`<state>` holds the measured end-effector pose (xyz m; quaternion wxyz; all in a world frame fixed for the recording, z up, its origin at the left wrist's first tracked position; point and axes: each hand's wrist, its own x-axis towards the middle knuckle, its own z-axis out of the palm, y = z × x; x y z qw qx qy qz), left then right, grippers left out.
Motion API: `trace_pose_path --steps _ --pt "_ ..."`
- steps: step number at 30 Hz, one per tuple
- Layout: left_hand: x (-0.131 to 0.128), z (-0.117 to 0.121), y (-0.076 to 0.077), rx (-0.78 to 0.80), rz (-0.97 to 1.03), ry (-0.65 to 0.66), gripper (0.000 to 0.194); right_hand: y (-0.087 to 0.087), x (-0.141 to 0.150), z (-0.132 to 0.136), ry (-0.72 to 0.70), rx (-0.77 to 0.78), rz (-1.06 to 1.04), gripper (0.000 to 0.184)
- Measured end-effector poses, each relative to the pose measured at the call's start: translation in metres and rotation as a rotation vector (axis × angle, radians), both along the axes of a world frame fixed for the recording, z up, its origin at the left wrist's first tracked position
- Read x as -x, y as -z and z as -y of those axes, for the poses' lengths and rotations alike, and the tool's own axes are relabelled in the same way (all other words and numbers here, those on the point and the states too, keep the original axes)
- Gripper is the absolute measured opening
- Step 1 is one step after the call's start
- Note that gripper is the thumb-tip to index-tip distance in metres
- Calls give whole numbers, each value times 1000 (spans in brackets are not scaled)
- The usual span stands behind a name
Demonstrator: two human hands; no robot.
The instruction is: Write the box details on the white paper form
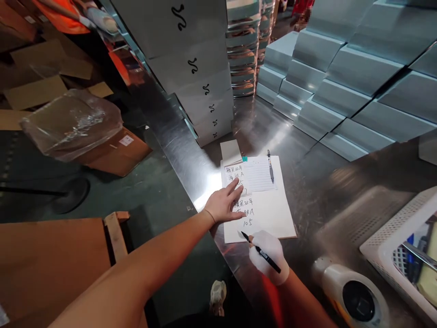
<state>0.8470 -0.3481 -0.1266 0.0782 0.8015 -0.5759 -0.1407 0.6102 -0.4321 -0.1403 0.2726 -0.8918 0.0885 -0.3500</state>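
My left hand [225, 202] lies with fingers spread on a white sheet of paper [273, 214] that bears black handwriting and the number 105. In my right hand [268, 259], which wears a white glove, is a black marker pen [268, 259], its tip close to the paper just below the writing. I cannot tell whether the tip touches. Above my left hand a lined notepad sheet [257, 173] rests on the paper, with a teal binder clip [245, 159] at its top. A ballpoint pen [271, 171] lies across the notepad's right side.
Pale boxes marked in black [205, 59] stand stacked at the metal table's far left edge. More grey-white boxes [341, 86] fill the back right. A white plastic basket [392, 228] and a tape roll [355, 296] sit at right. Cardboard boxes [112, 150] lie on the floor.
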Motion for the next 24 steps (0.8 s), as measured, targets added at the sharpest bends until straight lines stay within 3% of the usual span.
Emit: trace_pose_path --steps 4,9,20,24 --pt "1 0 -1 -13 5 -7 106 0 1 -3 -86 -77 -19 22" --pt "0 0 0 -2 5 -1 105 2 -3 -1 19 -31 7 25" --pt "-1 -1 2 -1 11 6 105 0 0 -2 -25 -66 -6 23" --pt "0 -1 2 -14 11 5 105 1 3 0 140 70 -44 26"
